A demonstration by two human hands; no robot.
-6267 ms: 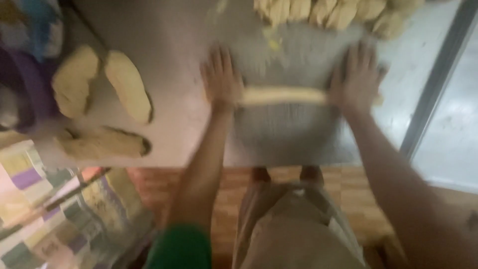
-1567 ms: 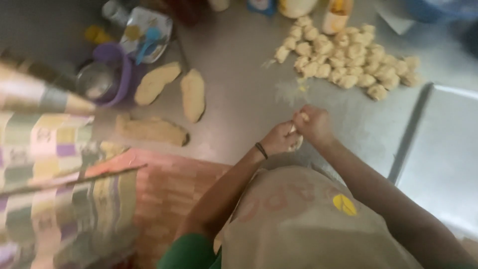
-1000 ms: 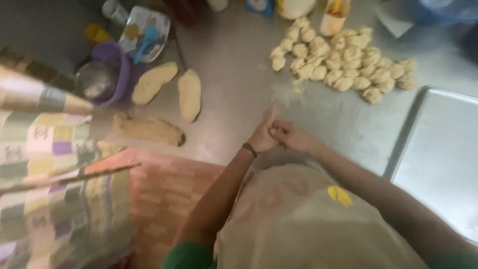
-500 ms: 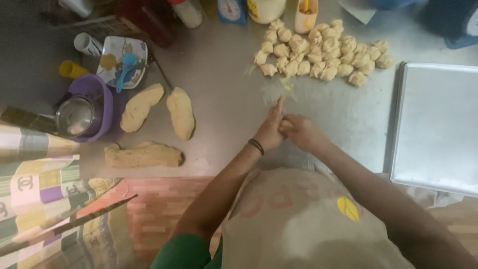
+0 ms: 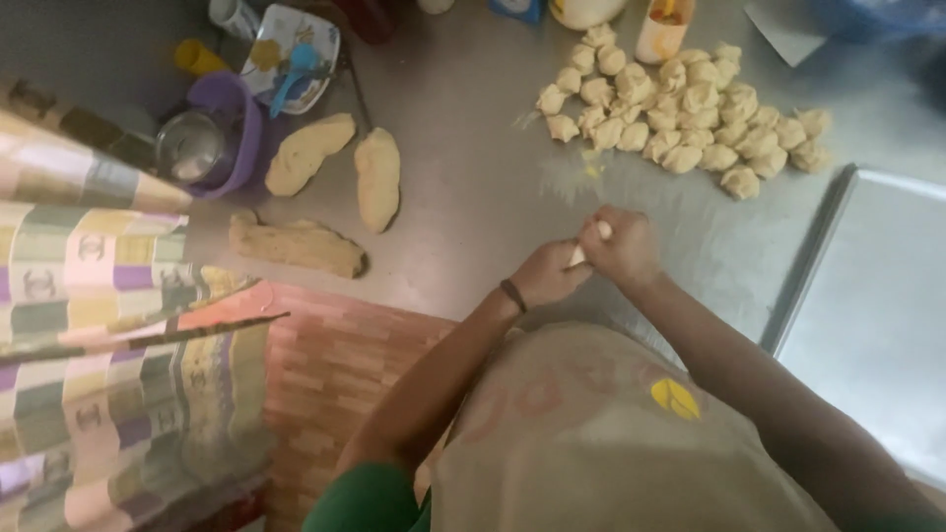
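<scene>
Head view: both hands meet over the steel desk [image 5: 463,207], the left hand [image 5: 548,274] and right hand [image 5: 621,246] pinching one small dough piece [image 5: 589,242] between them. A heap of shaped dough balls [image 5: 685,118] lies beyond, well apart from three uncut dough logs [image 5: 330,192] at left, so the portioning looks roughly half done. The metal tray [image 5: 877,305] at right holds nothing. Along the far edge stand a yellow-capped bottle [image 5: 662,25], a purple bowl [image 5: 236,123] and a patterned plate [image 5: 291,54]; labels are unreadable.
</scene>
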